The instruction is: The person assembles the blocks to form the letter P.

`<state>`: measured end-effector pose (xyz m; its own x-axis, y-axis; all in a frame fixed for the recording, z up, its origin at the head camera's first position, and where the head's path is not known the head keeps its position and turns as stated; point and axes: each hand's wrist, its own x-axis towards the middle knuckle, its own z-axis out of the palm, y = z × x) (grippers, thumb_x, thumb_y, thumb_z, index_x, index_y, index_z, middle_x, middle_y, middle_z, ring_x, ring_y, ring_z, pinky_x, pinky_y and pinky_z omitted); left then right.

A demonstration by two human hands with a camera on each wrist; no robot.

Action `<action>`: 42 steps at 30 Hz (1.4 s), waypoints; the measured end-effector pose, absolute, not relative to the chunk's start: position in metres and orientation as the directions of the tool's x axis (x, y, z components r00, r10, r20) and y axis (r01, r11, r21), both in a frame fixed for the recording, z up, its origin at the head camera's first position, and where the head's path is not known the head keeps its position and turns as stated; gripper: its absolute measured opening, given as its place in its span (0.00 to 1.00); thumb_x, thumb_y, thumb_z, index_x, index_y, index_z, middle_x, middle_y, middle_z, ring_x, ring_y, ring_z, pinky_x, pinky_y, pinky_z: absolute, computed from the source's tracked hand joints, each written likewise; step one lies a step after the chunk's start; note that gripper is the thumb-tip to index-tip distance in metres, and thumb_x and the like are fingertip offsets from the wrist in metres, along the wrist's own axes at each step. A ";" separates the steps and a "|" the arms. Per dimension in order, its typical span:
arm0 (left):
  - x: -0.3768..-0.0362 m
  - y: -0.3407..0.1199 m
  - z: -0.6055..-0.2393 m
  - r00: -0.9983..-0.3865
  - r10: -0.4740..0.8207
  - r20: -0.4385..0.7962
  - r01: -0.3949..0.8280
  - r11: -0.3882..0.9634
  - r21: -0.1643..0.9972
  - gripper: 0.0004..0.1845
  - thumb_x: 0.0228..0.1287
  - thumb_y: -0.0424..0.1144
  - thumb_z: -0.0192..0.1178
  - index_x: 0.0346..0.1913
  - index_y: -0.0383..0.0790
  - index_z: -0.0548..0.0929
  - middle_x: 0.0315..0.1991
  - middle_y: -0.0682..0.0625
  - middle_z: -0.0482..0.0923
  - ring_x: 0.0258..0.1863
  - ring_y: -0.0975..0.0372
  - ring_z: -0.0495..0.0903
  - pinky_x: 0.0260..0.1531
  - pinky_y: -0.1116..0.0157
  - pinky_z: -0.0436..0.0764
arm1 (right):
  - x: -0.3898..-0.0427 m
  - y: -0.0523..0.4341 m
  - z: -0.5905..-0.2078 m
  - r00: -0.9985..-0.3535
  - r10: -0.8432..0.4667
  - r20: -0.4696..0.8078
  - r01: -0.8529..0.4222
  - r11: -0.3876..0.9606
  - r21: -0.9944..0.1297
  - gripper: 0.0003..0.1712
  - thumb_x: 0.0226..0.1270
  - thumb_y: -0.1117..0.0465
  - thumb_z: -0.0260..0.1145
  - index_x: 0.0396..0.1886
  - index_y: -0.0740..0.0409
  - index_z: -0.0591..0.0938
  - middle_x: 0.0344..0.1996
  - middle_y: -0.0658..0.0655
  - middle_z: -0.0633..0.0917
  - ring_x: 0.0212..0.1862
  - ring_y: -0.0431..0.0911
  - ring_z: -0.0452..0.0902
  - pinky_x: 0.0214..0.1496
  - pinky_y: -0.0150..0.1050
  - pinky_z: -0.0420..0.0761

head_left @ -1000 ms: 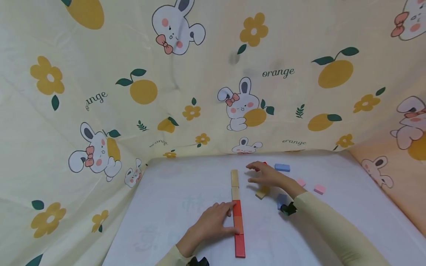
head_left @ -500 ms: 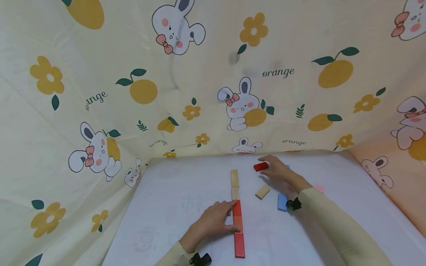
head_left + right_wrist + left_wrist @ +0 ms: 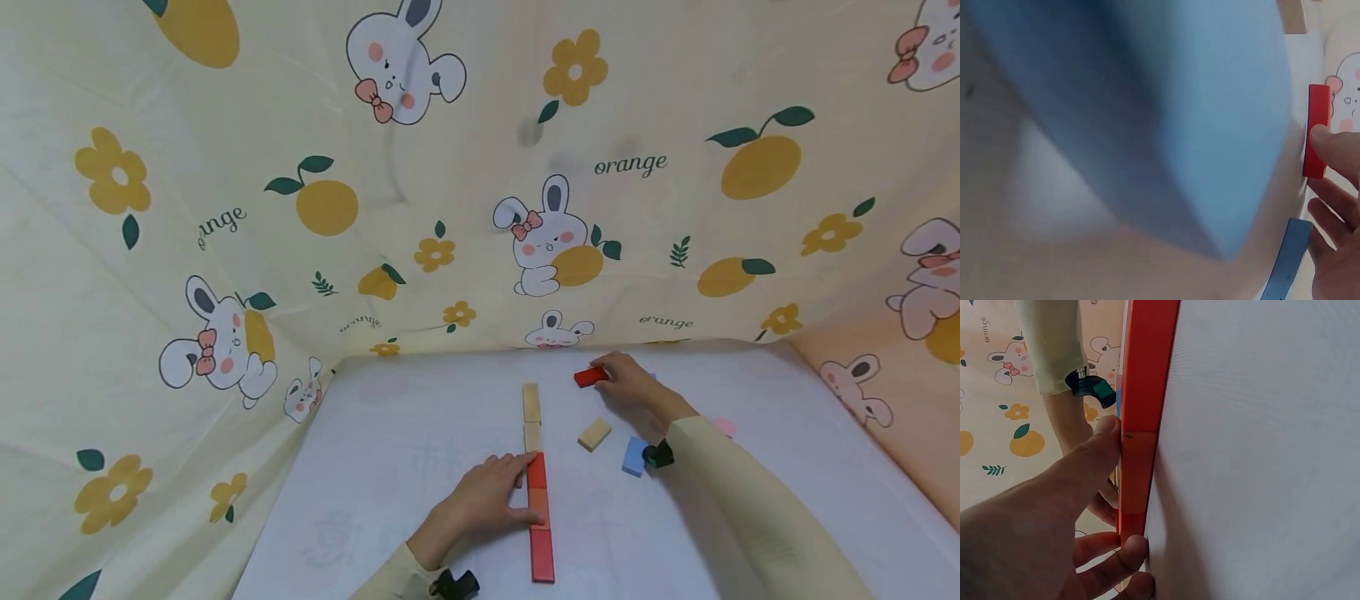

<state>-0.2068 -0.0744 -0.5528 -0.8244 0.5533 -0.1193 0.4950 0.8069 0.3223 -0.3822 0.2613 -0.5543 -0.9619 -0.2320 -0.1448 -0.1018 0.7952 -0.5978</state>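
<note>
The left hand (image 3: 483, 508) lies palm down at lower centre with fingers extended rightward, while the right hand (image 3: 633, 385), its cream-sleeved arm stretched toward the upper right, curls its fingers (image 3: 1335, 147) leftward.

Your red block (image 3: 590, 377) by the right hand (image 3: 633, 385) has a smooth, painted, slightly satin face. The tan blocks (image 3: 531, 403) show bare, matt wood with faint grain. The row of red and orange blocks (image 3: 538, 517) under your left hand (image 3: 480, 508) looks painted and even, with a low sheen. The counter (image 3: 390, 467) reads as a smooth, matt, pale sheet. Behind it hangs printed cloth (image 3: 322, 208), soft and creased. Your sleeves (image 3: 750, 508) are plain matt fabric.
</note>
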 end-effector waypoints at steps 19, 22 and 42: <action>-0.208 -0.075 -0.553 -0.824 0.549 -0.142 0.477 0.807 0.350 0.57 0.57 0.75 0.71 0.85 0.54 0.64 0.40 0.62 0.73 0.40 0.69 0.69 0.39 0.65 0.73 | -0.375 0.245 -0.544 -0.966 -0.246 -0.087 -0.153 0.804 -0.574 0.22 0.75 0.58 0.73 0.65 0.58 0.83 0.64 0.65 0.78 0.66 0.61 0.69 0.71 0.61 0.75; -0.208 -0.074 -0.553 -0.825 0.546 -0.142 0.477 0.809 0.343 0.57 0.57 0.75 0.71 0.84 0.54 0.64 0.40 0.62 0.73 0.40 0.69 0.69 0.39 0.65 0.73 | -0.375 0.238 -0.542 -0.964 -0.254 -0.077 -0.159 0.786 -0.597 0.21 0.74 0.59 0.74 0.64 0.58 0.84 0.62 0.63 0.79 0.64 0.60 0.71 0.70 0.60 0.76; -0.208 -0.072 -0.548 -0.830 0.531 -0.173 0.449 0.819 0.358 0.56 0.56 0.75 0.72 0.84 0.55 0.65 0.41 0.61 0.75 0.41 0.68 0.70 0.41 0.63 0.74 | -0.379 0.212 -0.544 -0.935 -0.348 -0.070 -0.236 0.757 -0.609 0.19 0.72 0.62 0.76 0.60 0.57 0.86 0.54 0.59 0.83 0.58 0.55 0.76 0.66 0.55 0.79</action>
<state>-0.2082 -0.0723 -0.5477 -0.8296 0.5309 -0.1731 0.4490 0.8185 0.3583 -0.3787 0.2115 -0.5443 -0.9349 -0.3480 -0.0699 -0.2363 0.7571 -0.6090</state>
